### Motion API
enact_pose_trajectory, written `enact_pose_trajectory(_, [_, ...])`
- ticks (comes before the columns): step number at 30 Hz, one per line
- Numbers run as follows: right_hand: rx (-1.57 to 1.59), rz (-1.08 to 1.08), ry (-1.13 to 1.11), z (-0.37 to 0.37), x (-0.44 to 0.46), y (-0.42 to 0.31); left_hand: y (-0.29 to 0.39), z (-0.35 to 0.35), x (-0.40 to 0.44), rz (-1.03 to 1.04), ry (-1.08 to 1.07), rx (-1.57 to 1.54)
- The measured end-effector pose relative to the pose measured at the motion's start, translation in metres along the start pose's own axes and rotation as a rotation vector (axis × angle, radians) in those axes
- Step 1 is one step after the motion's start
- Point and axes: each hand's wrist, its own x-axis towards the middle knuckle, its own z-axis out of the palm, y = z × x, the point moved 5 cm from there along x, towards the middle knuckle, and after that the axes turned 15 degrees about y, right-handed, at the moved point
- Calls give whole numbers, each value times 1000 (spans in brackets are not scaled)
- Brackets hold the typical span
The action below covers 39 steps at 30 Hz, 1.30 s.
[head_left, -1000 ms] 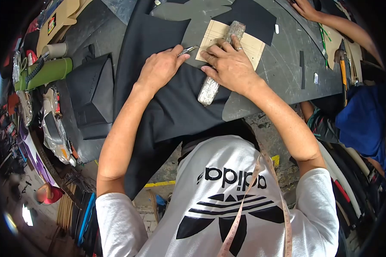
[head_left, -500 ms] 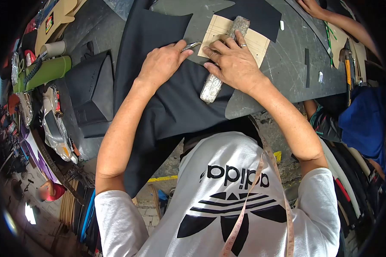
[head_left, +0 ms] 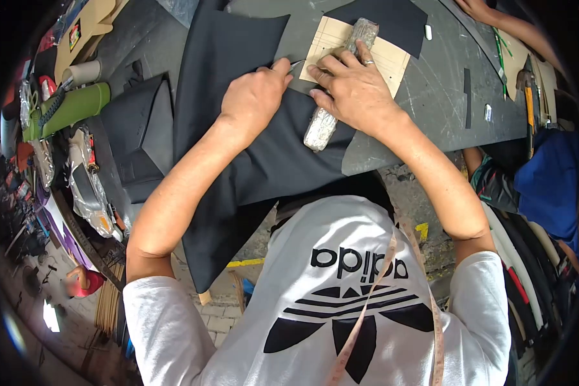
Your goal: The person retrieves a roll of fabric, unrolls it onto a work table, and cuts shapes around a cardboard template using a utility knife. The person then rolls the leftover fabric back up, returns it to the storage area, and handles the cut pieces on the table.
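My left hand [head_left: 257, 93] is closed round a small metal blade tool [head_left: 296, 65], its tip pointing right toward the card's left edge. Under that hand lies black sheet material [head_left: 231, 48], which drapes over the table's near edge. My right hand [head_left: 356, 87] presses on a long wrapped bar [head_left: 320, 130], fingers bent over its middle. The bar lies slantwise across a tan card template [head_left: 392, 59] with lines and small holes. Part of the card rests on a dark cut piece [head_left: 392, 22] behind it.
On the left are a black bag [head_left: 138, 138], a green case [head_left: 74, 110] and plastic-wrapped items. A co-worker's arm [head_left: 521, 29] reaches in at the upper right, near green pencils and an orange-handled tool [head_left: 529, 112]. White chalk [head_left: 428, 31] and a dark strip [head_left: 468, 96] lie on the table [head_left: 431, 116].
My left hand has shifted slightly right and up, turning so that less of the blade tool shows. My right hand stays on the bar. The whole view has drifted a little.
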Motion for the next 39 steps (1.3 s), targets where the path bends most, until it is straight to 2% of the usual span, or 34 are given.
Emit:
enact_pose_trajectory(5, [-2, 0, 106, -5, 4, -1, -11, -7, 11, 28, -19, -117])
enact_pose_trajectory(10, [-4, 32, 50, -4, -2, -5, -24, -14, 25, -73, 30, -109])
enact_pose_trajectory(13, [11, 40, 60, -4, -3, 4, -20, 2, 29, -9, 61, -131])
enact_pose_trajectory(16, [260, 128, 410, -29, -2, 59, -19, 7, 31, -3, 58, -144])
enact_pose_trajectory(18, [266, 413, 465, -45, -15, 122, -20, 8, 28, 0, 47, -148])
enact_pose_trajectory(20, [185, 540, 379, -53, -27, 163, -20, 8, 30, -2, 38, -153])
enact_pose_trajectory(21, [180, 537, 381, -55, -32, 179, -19, 8, 32, -1, 34, -157])
enact_pose_trajectory(24, [-79, 167, 286, -49, -36, 200, -20, 10, 33, 23, 76, -183])
enact_pose_trajectory(28, [10, 115, 275, -49, -32, 215, -18, 9, 34, 28, 40, -138])
enact_pose_trajectory(33, [-28, 168, 241, -54, -31, 217, -18, 10, 35, 56, 39, -123])
enact_pose_trajectory(36, [287, 568, 338, -60, -28, 175, -19, 11, 35, 58, 35, -106])
enact_pose_trajectory(37, [287, 572, 336, -58, -28, 157, -18, 12, 36, 64, 35, -100])
enact_pose_trajectory(39, [841, 705, 262, -31, -33, 122, -18, 13, 35, 81, 48, -100])
